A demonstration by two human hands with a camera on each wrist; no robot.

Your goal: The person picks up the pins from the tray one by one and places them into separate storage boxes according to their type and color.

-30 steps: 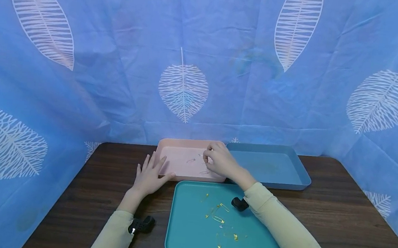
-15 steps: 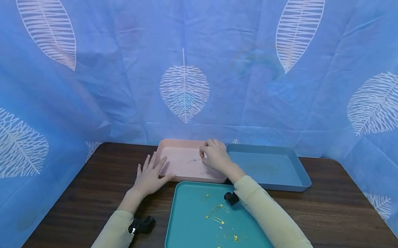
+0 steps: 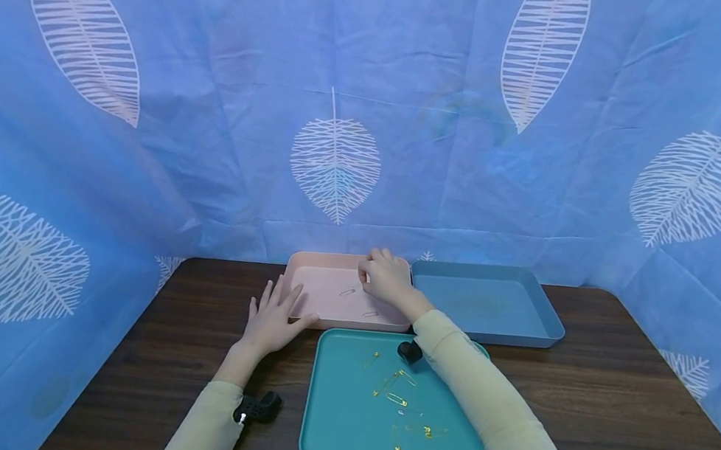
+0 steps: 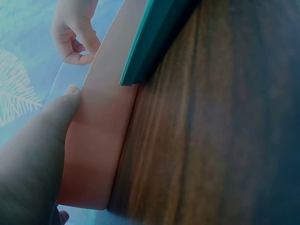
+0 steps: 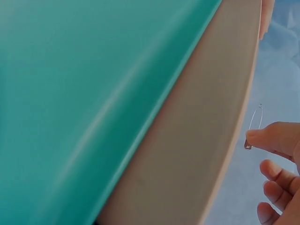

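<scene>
Over the right half of the pink tray (image 3: 317, 279), my right hand (image 3: 387, 280) pinches a silver safety pin (image 5: 248, 146) between thumb and finger. The pin's loop end points up in the right wrist view, and the other fingers curl loosely below. Silver safety pins (image 3: 348, 292) lie on the pink tray's floor. My left hand (image 3: 271, 322) rests with fingers spread at that tray's left front corner, its thumb (image 4: 70, 96) along the front wall. Several gold safety pins (image 3: 397, 399) and a silver one (image 3: 402, 412) are scattered on the teal tray (image 3: 337, 434) in front.
A blue tray (image 3: 491, 307) stands right against the pink one. All three trays sit on a dark wooden table (image 3: 596, 385). A blue cloth (image 3: 224, 128) with white leaf prints hangs behind the table and at both sides.
My right hand has shifted left over the pink tray, its forearm swinging left across the teal tray. My left hand stays in place.
</scene>
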